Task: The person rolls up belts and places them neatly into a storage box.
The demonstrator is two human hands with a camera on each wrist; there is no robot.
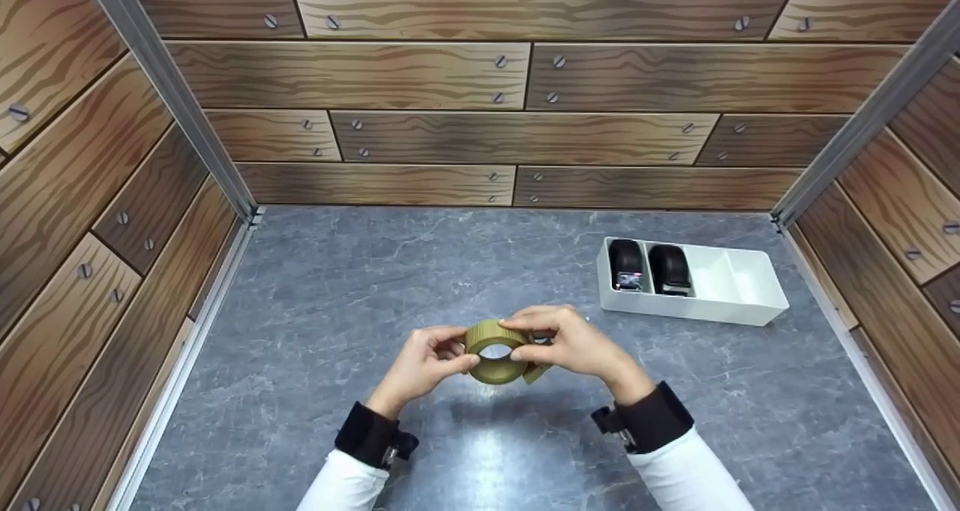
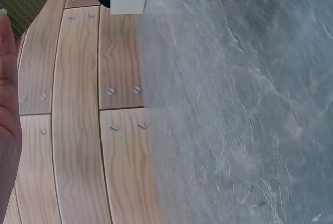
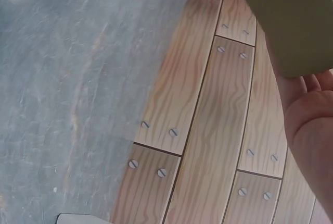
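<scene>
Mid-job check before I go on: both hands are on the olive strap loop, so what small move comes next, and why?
Probably carry the strap toward the tray: both the left hand and right hand pinch it above the table, and the tray's right compartment looks free beside two black items.

- The surface (image 1: 315, 308) is a grey slab with pale marble-like veining, closed in on three sides by wood-patterned panels.
- A white tray (image 1: 739, 301) lies directly on it, toward the far right corner.
- The tray has compartments; two black items (image 1: 649, 267) sit upright side by side in its left end.
- The tray's right compartment shows only its white floor.
</scene>
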